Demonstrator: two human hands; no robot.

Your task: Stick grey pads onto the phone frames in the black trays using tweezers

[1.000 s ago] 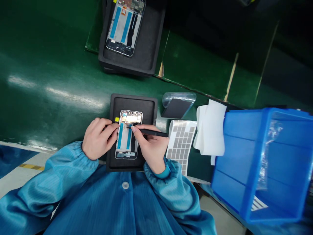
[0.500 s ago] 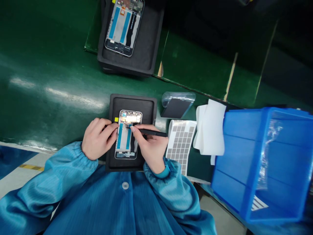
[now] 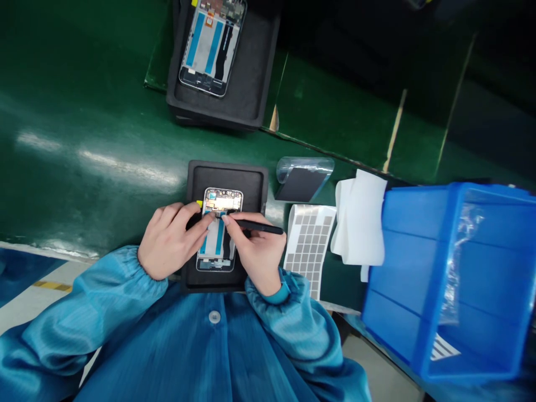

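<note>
An opened phone (image 3: 220,240) lies in a black tray (image 3: 253,178), its circuit board at the top and blue strips across the middle. My right hand (image 3: 262,248) pinches black tweezers (image 3: 259,226), whose tip points left onto the phone just under the board. My left hand (image 3: 173,240) reaches over the phone's left edge. Its fingers are extended, and a fingertip touches the phone's inside close to the tweezer tip. Whatever lies under that fingertip is hidden.
A second opened phone (image 3: 211,50) rests in another black tray (image 3: 251,84) farther back. On the right are a dark sheet with clear film (image 3: 299,184), a sheet of grey square stickers (image 3: 312,240), white paper (image 3: 364,223) and a blue bin (image 3: 402,257).
My left hand has moved right, from the phone's left edge to over its middle, with a fingertip at the tweezer tip. The right hand and tweezers have hardly moved.
</note>
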